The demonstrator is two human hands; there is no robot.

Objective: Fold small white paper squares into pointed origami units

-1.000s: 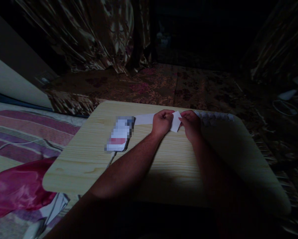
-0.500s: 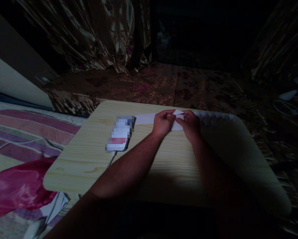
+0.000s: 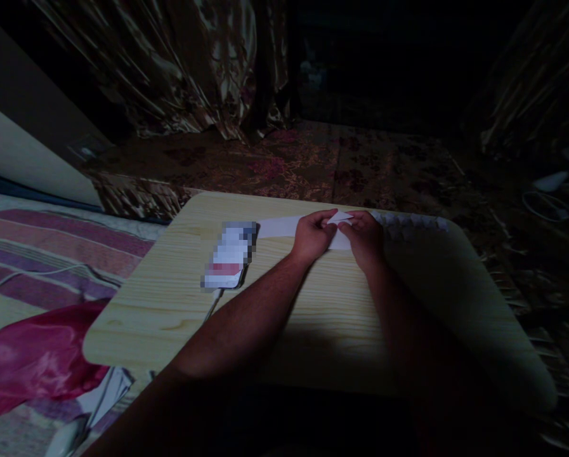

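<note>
A white strip of paper (image 3: 277, 226) lies along the far part of a light wooden table (image 3: 313, 304). My left hand (image 3: 310, 236) and my right hand (image 3: 366, 236) meet over its right end, fingers pinched on a small folded flap. The flap lies low against the table between my thumbs. To the right of my hands runs a row of small pale folded pieces (image 3: 410, 222), dim in the shadow.
A phone (image 3: 228, 257) with a cable lies on the table left of the strip. Pink shiny cloth (image 3: 32, 362) and a striped blanket (image 3: 41, 254) are at the left. Patterned curtains (image 3: 170, 63) and carpet lie beyond the table. The room is dark.
The paper flap, held up and tilted a second ago, has been folded down flat against the table. Both hands stay together on it.
</note>
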